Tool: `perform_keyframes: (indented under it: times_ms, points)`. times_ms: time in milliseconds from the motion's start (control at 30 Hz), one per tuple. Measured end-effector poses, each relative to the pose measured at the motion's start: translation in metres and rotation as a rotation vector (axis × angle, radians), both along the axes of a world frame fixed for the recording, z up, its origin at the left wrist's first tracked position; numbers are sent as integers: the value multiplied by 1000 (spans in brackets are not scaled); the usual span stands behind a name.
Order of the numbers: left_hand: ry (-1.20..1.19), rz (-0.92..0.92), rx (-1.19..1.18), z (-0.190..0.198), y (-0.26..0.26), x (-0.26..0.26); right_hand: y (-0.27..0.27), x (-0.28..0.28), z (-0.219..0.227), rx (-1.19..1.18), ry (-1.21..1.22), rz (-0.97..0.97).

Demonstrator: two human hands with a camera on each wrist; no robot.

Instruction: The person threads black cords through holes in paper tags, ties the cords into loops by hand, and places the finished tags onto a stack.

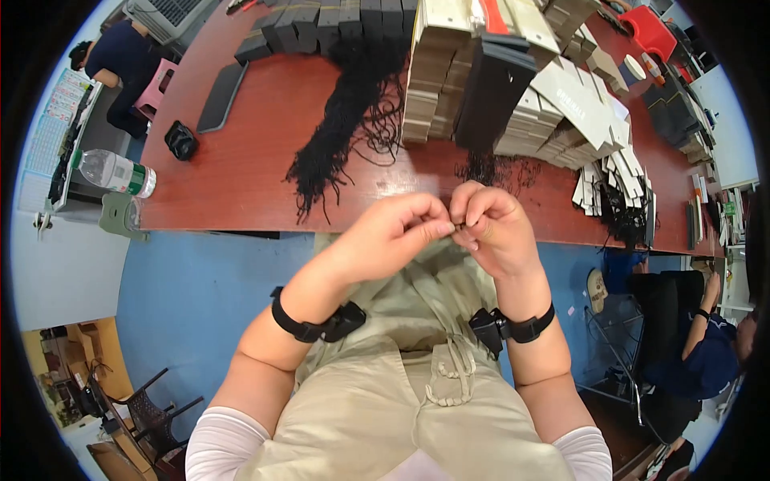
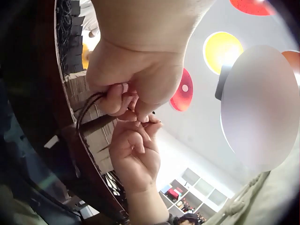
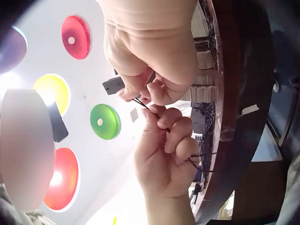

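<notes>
Thin black cord [image 3: 140, 103] runs between the fingertips of both hands, which meet just off the table's front edge. The left hand [image 1: 401, 228] pinches it between thumb and forefinger, its other fingers curled; a cord loop [image 2: 84, 112] hangs out of this hand in the left wrist view. Close beside it, the right hand [image 1: 499, 232] pinches the cord too, fingertips nearly touching the left's. In the right wrist view a dark flat piece [image 3: 112, 86] shows by the right fingers; whether it is held, I cannot tell. The fingers hide most of the cord between them.
On the red table [image 1: 257, 160] lies a bundle of black cords [image 1: 341, 120]. Behind the hands stand stacked cards [image 1: 433, 80] and a black stack [image 1: 493, 92]. A phone [image 1: 222, 98], a black case [image 1: 181, 140] and a bottle [image 1: 116, 172] are at the left. People sit on both sides.
</notes>
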State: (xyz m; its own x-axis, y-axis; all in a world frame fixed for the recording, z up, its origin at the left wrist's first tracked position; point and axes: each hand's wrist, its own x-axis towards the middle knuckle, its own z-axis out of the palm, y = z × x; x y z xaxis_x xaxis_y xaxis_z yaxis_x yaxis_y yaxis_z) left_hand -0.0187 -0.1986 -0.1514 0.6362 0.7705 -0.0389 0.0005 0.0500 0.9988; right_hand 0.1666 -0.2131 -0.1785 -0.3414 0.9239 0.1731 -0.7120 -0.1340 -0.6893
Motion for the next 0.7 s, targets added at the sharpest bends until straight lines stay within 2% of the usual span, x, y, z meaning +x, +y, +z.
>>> perform_keyframes:
  times_ms: [67, 100, 133, 167, 200, 300, 400, 433, 533, 567, 667, 700]
  points:
    - [85, -27, 243, 2, 9, -5, 1, 3, 2, -36, 89, 102]
    - [109, -58, 370, 4, 14, -8, 1, 4, 2, -88, 71, 117]
    - [135, -87, 500, 9, 16, -10, 0, 6, 6, -170, -48, 104]
    - [199, -99, 465, 17, 16, -14, -1, 8, 13, -249, -165, 95]
    - [225, -110, 537, 22, 17, -18, -2, 8, 16, -320, -281, 90]
    - [269, -126, 716, 37, 22, -24, -4, 3, 19, -298, -501, 25]
    - [198, -86, 821, 29, 21, -13, -10, -6, 25, -255, -605, 80]
    - [216, -81, 824, 24, 20, -9, -12, -8, 22, -171, -639, 63]
    - [122, 100, 912, 15, 21, -2, -15, -7, 23, -129, -676, -1]
    - [159, 283, 934, 10, 21, -2, -15, -6, 19, -156, -544, -9]
    - [85, 258, 274, 8, 13, -12, -17, -3, 11, -113, -430, -91]
    - [40, 175, 25, 7, 11, -15, -16, -3, 10, -107, -412, -103]
